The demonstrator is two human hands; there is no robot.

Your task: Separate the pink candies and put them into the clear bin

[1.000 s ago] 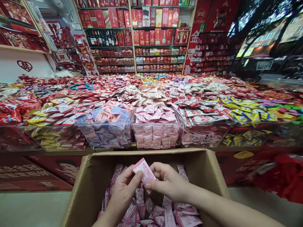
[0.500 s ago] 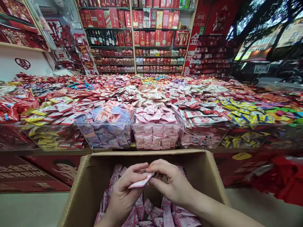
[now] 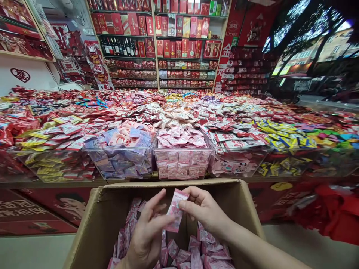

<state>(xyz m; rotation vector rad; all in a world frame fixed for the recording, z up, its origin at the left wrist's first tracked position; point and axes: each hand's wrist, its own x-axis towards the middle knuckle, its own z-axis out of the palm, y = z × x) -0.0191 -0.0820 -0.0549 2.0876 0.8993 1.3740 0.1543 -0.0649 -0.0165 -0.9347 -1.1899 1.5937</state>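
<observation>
Presently, right hand (image 3: 206, 212) is pinching pink printed sachet (image 3: 175, 213) at upper right edge, thumb over fingers, above open cardboard carton (image 3: 174, 183). Left hand (image 3: 143, 236) is standing half open, gripping nothing, thumb overlapping left edge; contact unclear. Sachet is probably handling light, pliable, slightly slick; end seals (image 3: 181, 192) seeming safest hold. Wrapper is showing pale pink face, darker band, small printed figures.

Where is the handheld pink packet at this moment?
In the head view, the pink packet is at lower centre, pinched in the right hand over the open cardboard box, with the left hand just beside it.
</observation>
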